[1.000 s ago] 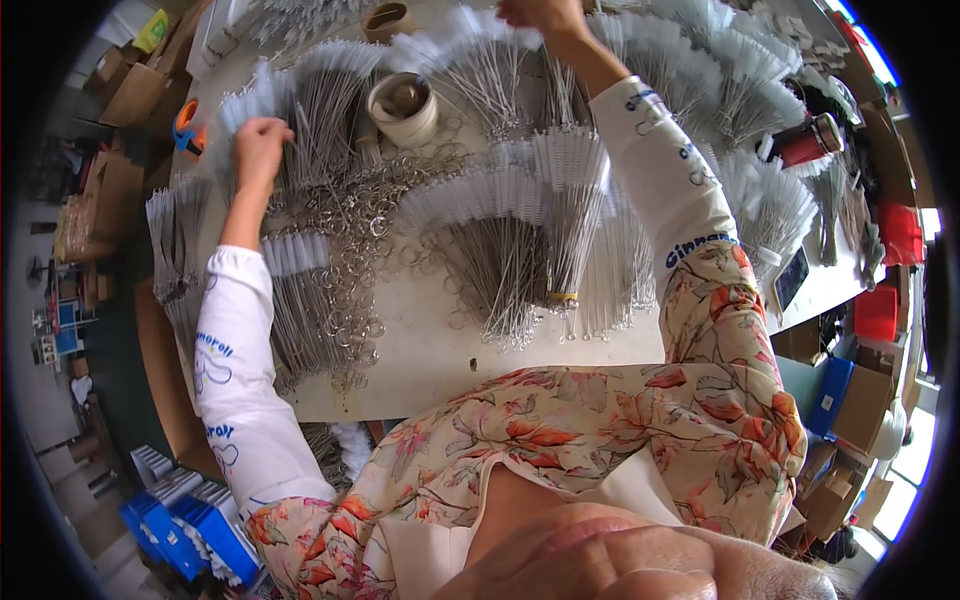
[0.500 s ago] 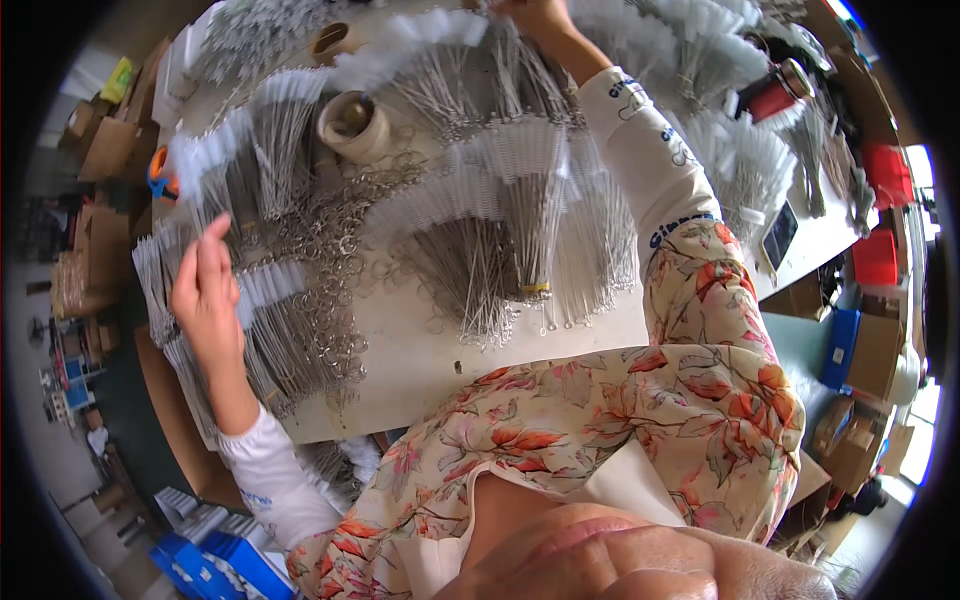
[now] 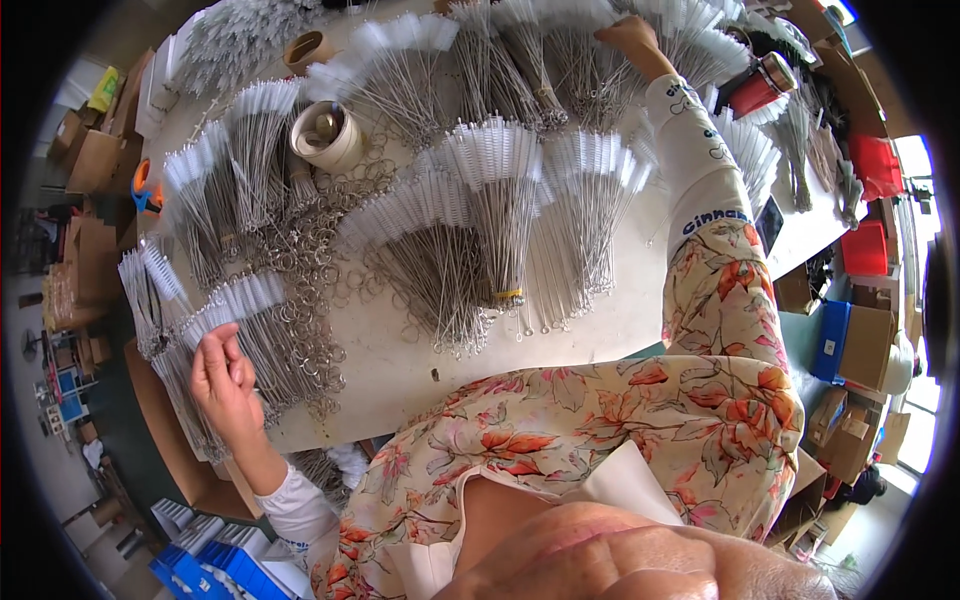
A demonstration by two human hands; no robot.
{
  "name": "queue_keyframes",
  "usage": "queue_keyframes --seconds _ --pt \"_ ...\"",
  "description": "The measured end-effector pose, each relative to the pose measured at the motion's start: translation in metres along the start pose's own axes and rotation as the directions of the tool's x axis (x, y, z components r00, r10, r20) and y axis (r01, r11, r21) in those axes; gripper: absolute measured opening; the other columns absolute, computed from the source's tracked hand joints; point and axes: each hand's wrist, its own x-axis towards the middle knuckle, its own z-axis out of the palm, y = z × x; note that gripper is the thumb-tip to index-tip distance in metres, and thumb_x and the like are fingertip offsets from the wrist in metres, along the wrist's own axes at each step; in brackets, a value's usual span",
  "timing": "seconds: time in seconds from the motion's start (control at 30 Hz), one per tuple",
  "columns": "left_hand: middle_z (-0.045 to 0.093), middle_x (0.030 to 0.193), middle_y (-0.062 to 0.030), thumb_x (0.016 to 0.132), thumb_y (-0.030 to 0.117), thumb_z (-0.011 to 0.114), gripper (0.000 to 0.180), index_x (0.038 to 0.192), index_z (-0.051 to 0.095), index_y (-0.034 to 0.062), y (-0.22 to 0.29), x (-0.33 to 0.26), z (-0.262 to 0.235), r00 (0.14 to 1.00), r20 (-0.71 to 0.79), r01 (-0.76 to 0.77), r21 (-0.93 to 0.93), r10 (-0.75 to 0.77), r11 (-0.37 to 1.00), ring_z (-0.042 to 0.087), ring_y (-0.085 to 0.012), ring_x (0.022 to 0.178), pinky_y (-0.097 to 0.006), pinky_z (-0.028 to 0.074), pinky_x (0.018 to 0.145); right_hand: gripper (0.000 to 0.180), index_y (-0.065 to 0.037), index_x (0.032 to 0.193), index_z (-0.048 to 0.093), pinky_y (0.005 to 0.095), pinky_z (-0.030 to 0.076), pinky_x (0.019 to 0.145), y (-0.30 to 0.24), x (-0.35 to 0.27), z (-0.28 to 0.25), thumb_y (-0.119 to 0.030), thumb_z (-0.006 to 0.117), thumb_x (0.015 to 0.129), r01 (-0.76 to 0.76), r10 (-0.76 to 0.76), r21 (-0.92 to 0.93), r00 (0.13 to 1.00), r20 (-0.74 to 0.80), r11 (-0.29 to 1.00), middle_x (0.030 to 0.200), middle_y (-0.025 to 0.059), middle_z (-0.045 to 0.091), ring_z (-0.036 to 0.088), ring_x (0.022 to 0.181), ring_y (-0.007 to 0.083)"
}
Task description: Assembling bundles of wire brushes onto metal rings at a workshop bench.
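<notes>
Thin wire-handled brushes with white bristles lie fanned in many bundles over the white table. My left hand [image 3: 228, 388] is over the near-left brushes [image 3: 248, 298], fingers loosely bent and slightly apart, nothing visible in them. Across the table, my right hand [image 3: 632, 40] reaches to the far brushes [image 3: 580, 60], its fingers bent down at their bristle ends; what they grip is hidden. Between my arms stands a brush bundle [image 3: 493, 215] tied with a yellow band near its looped ends, flanked by looser brushes [image 3: 590, 215].
Many metal rings [image 3: 305, 300] are strewn beside the left brushes. A cream round container [image 3: 328, 140] and a cardboard tube [image 3: 308, 50] stand farther back. Orange-handled scissors [image 3: 146, 188] lie at the left edge, a red cylinder [image 3: 760, 88] at the right. Blue bins [image 3: 235, 565] sit below left.
My left hand has come nearer to me and its fingers have bent. My right hand has moved right along the far brushes. The whole view has shifted slightly.
</notes>
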Motion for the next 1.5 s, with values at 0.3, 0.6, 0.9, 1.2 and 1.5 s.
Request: queue_keyframes --seconds 0.3,0.6,0.9,1.2,1.5 --pt "0.045 0.066 0.0035 0.095 0.020 0.048 0.029 0.101 0.063 -0.0031 0.002 -0.013 0.078 0.979 0.202 -0.034 0.026 0.028 0.999 0.030 -0.0010 0.052 -0.016 0.021 0.044 0.021 -0.005 0.087 0.060 0.0270 0.044 0.057 -0.083 -0.123 -0.105 -0.024 0.051 0.088 0.542 -0.203 0.429 0.760 -0.617 0.723 0.065 0.0001 0.048 0.050 0.063 0.0098" --pt "0.058 0.078 -0.0062 0.085 -0.003 0.055 0.024 0.109 0.055 0.0009 -0.007 -0.049 0.193 0.749 0.452 -0.495 -0.104 0.485 0.862 0.059 -0.0098 0.058 -0.022 0.048 0.050 0.024 0.000 0.106 0.053 0.0365 0.045 0.092 -0.174 -0.406 -0.066 -0.019 0.044 0.095 0.052 -0.701 0.995 0.713 0.020 0.081 0.112 0.0102 0.054 0.054 0.104 0.0203" --pt "0.054 0.100 -0.0111 0.075 -0.005 0.064 0.024 0.096 0.055 0.0026 -0.067 -0.103 0.166 0.588 0.486 -0.657 -0.180 0.647 0.732 0.062 -0.0221 0.085 -0.026 0.054 0.072 0.029 -0.001 0.106 0.061 0.0294 0.046 0.083 -0.116 -0.464 -0.001 -0.025 0.049 0.095 -0.432 -0.617 0.862 0.763 0.193 -0.264 0.095 0.0062 0.064 0.058 0.097 0.0146" --pt "0.056 0.102 -0.0086 0.075 0.008 0.070 0.032 0.106 0.061 0.0076 -0.105 -0.152 0.124 0.507 0.494 -0.840 0.101 0.706 0.532 0.058 -0.0229 0.086 -0.034 0.050 0.071 0.016 -0.005 0.082 0.059 0.0206 0.035 0.050 -0.074 -0.458 -0.065 -0.018 0.055 0.089 0.278 -0.630 0.662 0.678 0.378 0.696 0.065 -0.0004 0.054 0.045 0.055 0.0063" --pt "0.060 0.087 -0.0120 0.077 0.013 0.068 0.031 0.104 0.058 0.0020 -0.135 -0.175 0.103 0.695 0.551 -0.603 0.094 0.463 0.792 0.060 -0.0269 0.070 -0.035 0.050 0.063 0.009 -0.002 0.082 0.062 0.0340 0.048 0.065 -0.089 -0.506 -0.010 -0.008 0.056 0.079 0.715 -0.791 0.372 0.428 0.436 0.592 0.077 0.0105 0.064 0.063 0.071 0.0195"
